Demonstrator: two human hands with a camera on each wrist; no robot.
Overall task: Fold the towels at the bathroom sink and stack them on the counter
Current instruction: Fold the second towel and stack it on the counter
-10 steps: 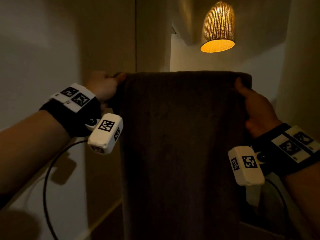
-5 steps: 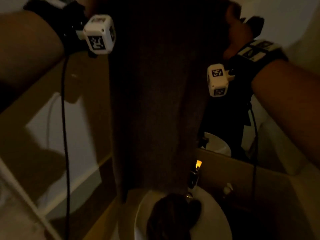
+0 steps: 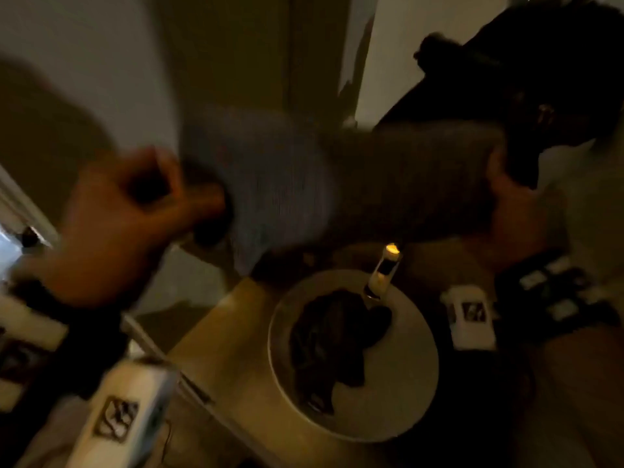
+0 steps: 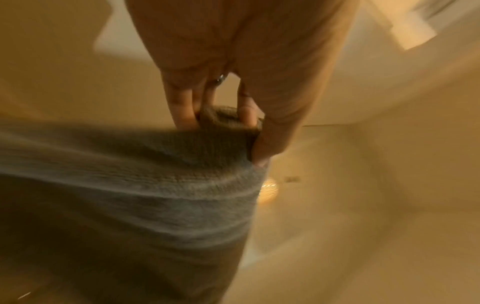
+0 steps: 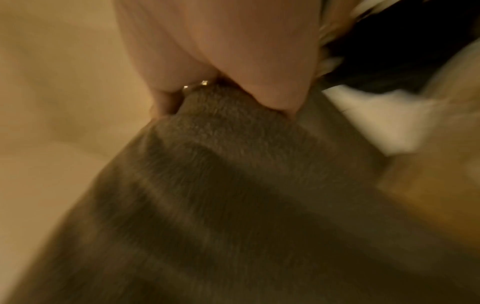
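A grey towel [image 3: 354, 187] stretches sideways above the sink, blurred by motion. My left hand [image 3: 135, 217] pinches its left corner; in the left wrist view the thumb and fingers [image 4: 182, 111] clamp the towel [image 4: 155, 185] edge. My right hand [image 3: 516, 204] grips the right corner, and in the right wrist view the thumb presses the towel [image 5: 233, 164] against the ringed finger. A second dark towel [image 3: 337, 342] lies crumpled in the round white basin [image 3: 405, 383].
A tan counter [image 3: 229, 339] runs left of the basin. A chrome tap [image 3: 385, 271] stands at the basin's back rim, glinting with lamp light. A mirror behind shows a dark reflection of a person [image 3: 540, 79]. Walls close in on the left.
The towel hung tall from both raised hands a second ago. The hands have come down and the towel now spans low across, just above the tap. The head view has tilted down to the sink.
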